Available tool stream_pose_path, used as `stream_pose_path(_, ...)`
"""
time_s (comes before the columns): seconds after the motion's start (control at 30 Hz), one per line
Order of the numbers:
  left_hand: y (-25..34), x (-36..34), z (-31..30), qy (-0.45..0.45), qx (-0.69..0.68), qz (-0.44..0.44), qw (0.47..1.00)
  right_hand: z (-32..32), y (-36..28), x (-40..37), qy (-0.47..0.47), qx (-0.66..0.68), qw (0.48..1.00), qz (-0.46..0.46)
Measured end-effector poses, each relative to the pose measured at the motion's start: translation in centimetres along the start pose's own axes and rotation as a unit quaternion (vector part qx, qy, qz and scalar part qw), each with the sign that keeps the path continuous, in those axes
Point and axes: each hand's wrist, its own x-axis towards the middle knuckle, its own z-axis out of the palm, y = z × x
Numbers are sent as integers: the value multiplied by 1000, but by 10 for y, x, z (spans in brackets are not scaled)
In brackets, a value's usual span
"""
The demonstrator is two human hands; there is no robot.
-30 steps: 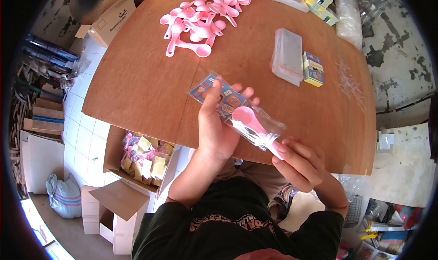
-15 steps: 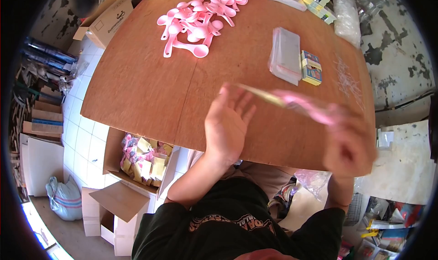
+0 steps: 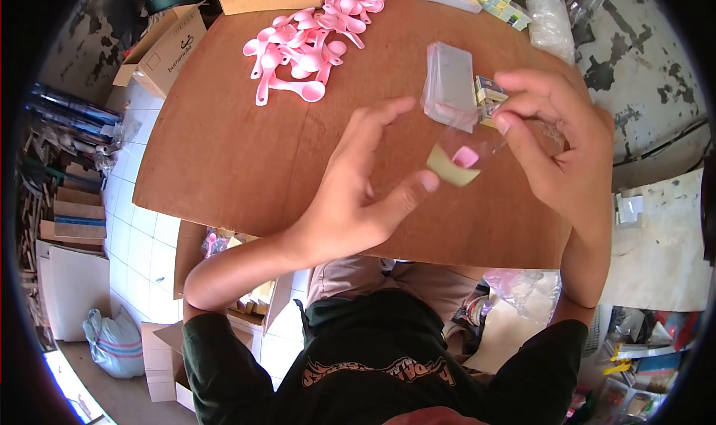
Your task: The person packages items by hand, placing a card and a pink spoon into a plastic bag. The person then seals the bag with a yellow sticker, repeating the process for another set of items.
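Note:
Above the table, my right hand (image 3: 563, 138) pinches the upper edge of a clear plastic bag (image 3: 483, 139) between thumb and fingers. Inside the bag a pink piece (image 3: 465, 156), seemingly part of a spoon, shows against a pale yellow card (image 3: 450, 168) at the lower end. My left hand (image 3: 356, 190) is open to the left of the bag, thumb and fingers apart, with nothing in it. A stack of clear bags (image 3: 450, 78) lies beyond both hands. Beside it is a small banded stack of printed cards (image 3: 488, 95), partly hidden by my right fingers.
Pink spoons (image 3: 302, 52) lie heaped at the back of the wooden table (image 3: 224, 164). Yellow card bundles (image 3: 501, 0) and a clear plastic roll (image 3: 550, 22) sit at the back right. Below the left edge, a carton (image 3: 186, 257) of packed items is partly covered by my left arm.
My right hand has moved up and inward, and the bag has swung from a stretched-out slant to hanging between my hands. My left hand has turned, thumb towards the bag. The view has shifted slightly.

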Motion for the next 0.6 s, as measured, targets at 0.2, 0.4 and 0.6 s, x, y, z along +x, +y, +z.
stream_pose_path(0.2,19,9,15,-62,-234,-120,963,6,-27,-8,-12,149,983,110)
stream_pose_path(0.4,20,-1,18,-19,-198,-90,976,17,-20,-13,4,25,999,-22)
stream_pose_path(0.6,24,-2,14,-47,-27,-79,995,32,-11,-18,68,-95,983,-141)
